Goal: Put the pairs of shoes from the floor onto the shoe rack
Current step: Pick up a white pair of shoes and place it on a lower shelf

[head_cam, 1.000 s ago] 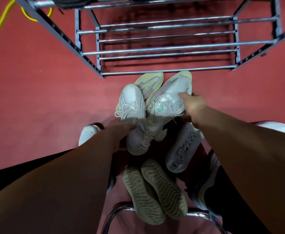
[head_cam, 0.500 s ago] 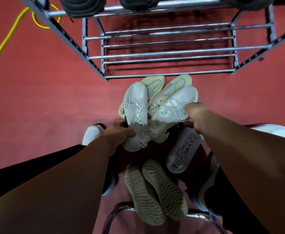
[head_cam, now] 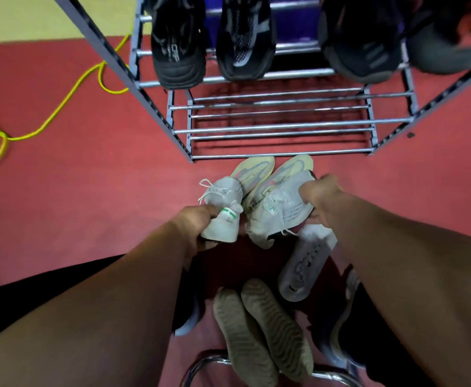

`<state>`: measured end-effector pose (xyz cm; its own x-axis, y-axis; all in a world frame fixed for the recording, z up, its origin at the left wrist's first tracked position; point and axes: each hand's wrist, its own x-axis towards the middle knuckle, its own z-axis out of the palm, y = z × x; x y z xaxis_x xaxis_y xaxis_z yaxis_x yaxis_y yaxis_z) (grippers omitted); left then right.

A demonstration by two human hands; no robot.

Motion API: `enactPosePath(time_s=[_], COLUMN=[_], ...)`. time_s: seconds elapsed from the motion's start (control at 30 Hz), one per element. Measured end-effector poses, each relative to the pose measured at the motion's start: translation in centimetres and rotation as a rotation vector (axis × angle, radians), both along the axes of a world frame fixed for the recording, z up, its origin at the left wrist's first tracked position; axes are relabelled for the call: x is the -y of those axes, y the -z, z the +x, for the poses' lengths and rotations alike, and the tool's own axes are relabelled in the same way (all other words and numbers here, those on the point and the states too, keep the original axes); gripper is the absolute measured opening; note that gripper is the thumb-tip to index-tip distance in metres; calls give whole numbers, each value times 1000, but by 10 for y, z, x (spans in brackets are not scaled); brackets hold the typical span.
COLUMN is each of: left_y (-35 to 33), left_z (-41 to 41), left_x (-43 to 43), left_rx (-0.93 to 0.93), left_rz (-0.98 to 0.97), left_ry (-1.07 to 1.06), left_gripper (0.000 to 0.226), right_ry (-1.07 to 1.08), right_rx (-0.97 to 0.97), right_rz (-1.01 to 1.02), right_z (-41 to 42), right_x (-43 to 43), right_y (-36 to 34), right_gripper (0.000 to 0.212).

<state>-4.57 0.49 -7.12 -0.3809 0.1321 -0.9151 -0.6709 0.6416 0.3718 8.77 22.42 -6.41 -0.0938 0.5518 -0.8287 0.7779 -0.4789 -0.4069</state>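
1. Our left hand [head_cam: 195, 222] grips one white shoe [head_cam: 223, 210] at the heel, fingers curled round it. The toe points toward the rack [head_cam: 279, 126] and the laces hang loose.
2. Our right hand [head_cam: 320, 199] grips the other white shoe [head_cam: 279, 213] by its side, fingers curled over the upper. This shoe is tilted, with its heel toward us.
3. The two shoes sit close side by side, just in front of the rack's lowest front bar, and neither is on the rack. We cannot tell whether they rest on what lies under them.
4. Beneath them a yellow-soled pair [head_cam: 256, 171] lies sole up on the floor [head_cam: 103, 196], its toes near that front bar.
5. Just below our right wrist a grey shoe [head_cam: 306, 263] lies sole up.
6. Nearer us, between our forearms, a tan pair [head_cam: 279, 328] lies sole up, the two shoes touching.
7. An upper shelf of the rack carries black shoes [head_cam: 178, 46], toes toward us. Two stand at the left, and darker, blurred ones stand at the right.
8. A yellow cable [head_cam: 61, 107] loops over the red floor to the left of the rack.
9. A chrome tube [head_cam: 200, 364] curves along the bottom edge.
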Motion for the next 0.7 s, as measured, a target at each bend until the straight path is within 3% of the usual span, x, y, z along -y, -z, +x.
enactPosePath(time_s=[0.1,0.27,0.4,0.57,0.7], left_y=[-36,-110,-180,-244,-250], left_z=[0,4,4,16,47], left_x=[0,1,1,2,-2], left_rx=[-32,-29,-165,-322,-260], left_rz=[24,60,40,102,200], left_ry=[64,175,296,350,198], left_gripper=[10,32,17,8,11], right_ry=[-142,-275,-346,-255,-40], right_rx=[64,33,-23,-143,-217], right_rz=[53,195,321,401,443], right_z=[12,32,52,95,143], right_x=[10,13,0,-18,-21], right_y=[-38,-109,-173,-239,-248], right_gripper=[11,22,26,29,29])
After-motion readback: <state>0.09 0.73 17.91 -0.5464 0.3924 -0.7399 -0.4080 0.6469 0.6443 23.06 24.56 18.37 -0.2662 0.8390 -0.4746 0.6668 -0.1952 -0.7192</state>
